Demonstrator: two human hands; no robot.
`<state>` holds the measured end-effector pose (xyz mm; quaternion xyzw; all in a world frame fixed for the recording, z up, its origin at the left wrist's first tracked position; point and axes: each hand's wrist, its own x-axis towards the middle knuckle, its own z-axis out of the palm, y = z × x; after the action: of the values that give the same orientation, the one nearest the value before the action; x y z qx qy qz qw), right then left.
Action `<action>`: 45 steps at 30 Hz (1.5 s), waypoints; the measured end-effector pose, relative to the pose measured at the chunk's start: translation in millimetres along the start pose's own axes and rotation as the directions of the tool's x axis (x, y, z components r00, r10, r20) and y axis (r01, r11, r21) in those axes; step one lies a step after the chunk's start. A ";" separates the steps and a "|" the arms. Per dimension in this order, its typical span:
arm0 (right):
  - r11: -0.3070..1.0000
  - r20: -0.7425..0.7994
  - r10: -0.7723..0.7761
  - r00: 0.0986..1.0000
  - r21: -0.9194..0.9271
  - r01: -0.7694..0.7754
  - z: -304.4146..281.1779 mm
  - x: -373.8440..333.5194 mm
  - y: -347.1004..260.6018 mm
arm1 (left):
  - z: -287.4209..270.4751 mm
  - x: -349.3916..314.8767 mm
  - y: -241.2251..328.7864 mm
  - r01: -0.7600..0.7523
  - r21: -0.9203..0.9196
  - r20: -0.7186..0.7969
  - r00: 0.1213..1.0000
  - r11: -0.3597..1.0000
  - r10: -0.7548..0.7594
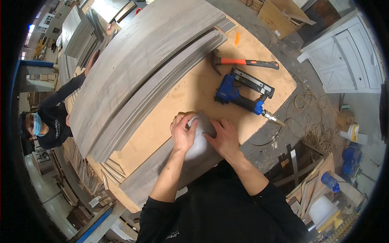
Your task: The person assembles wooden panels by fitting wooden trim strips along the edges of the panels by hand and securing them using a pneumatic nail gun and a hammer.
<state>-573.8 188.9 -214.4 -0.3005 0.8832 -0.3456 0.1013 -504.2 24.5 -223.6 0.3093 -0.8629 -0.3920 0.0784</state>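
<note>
Between my hands is a bent sheet, grey on one side and whitish on the other, that looks like sandpaper [199,139]. My left hand [184,131] is closed on its left edge, thumb on top. On the opposite edge, the thumb and fingers of my right hand [224,137] grip it. Below the sheet a grey wood-grain board [152,175] lies along the near edge of the wooden workbench [178,95]. A blue nail gun [239,92] with an air hose fitting rests just beyond my right hand. Farther off lies a claw hammer [247,62] with an orange-and-black handle.
A tall stack of grey boards [142,69] covers the bench's far left. Across it, a masked co-worker [50,121] has one hand on the stack. On the floor to the right are a coiled hose [312,117], a white cabinet [340,56] and a bin of wood scraps [310,182].
</note>
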 end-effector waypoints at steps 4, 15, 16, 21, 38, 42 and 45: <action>0.999 -0.062 0.003 0.998 0.034 0.000 0.2 1.4 -3.7 | 0.6 0.1 -0.6 0.015 0.039 0.015 1.000 0.999 -0.015; 1.000 -0.096 0.014 0.995 0.022 -0.012 10.8 -4.8 -0.3 | -0.9 -0.4 -0.3 -0.059 0.071 -0.007 0.998 0.996 0.060; 1.000 -0.107 0.009 0.994 -0.008 -0.010 11.5 -5.0 -0.7 | -0.4 -1.2 -0.1 -0.066 0.069 -0.002 0.998 0.995 0.067; 0.999 -0.063 0.024 0.998 -0.022 -0.026 5.3 -6.1 -4.2 | 2.3 -0.9 -8.2 -0.094 0.012 -0.012 0.995 0.996 0.094; 0.832 0.220 0.501 0.837 0.144 -0.535 -38.0 -116.5 12.9 | 2.6 22.5 8.3 -0.074 0.103 0.131 0.990 0.992 0.060; 0.840 0.151 0.493 0.857 0.172 -0.514 -26.6 -118.3 11.4 | 0.6 20.6 9.0 -0.101 0.112 0.120 0.989 0.989 0.087; 0.831 0.170 0.501 0.849 0.182 -0.526 -30.6 -117.8 11.0 | -2.1 20.5 16.0 -0.035 0.131 0.173 0.985 0.991 0.012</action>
<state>-496.5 282.9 -202.5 -0.0580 0.8799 -0.3840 0.2739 -527.3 19.0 -212.7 0.2689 -0.8942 -0.3577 -0.0124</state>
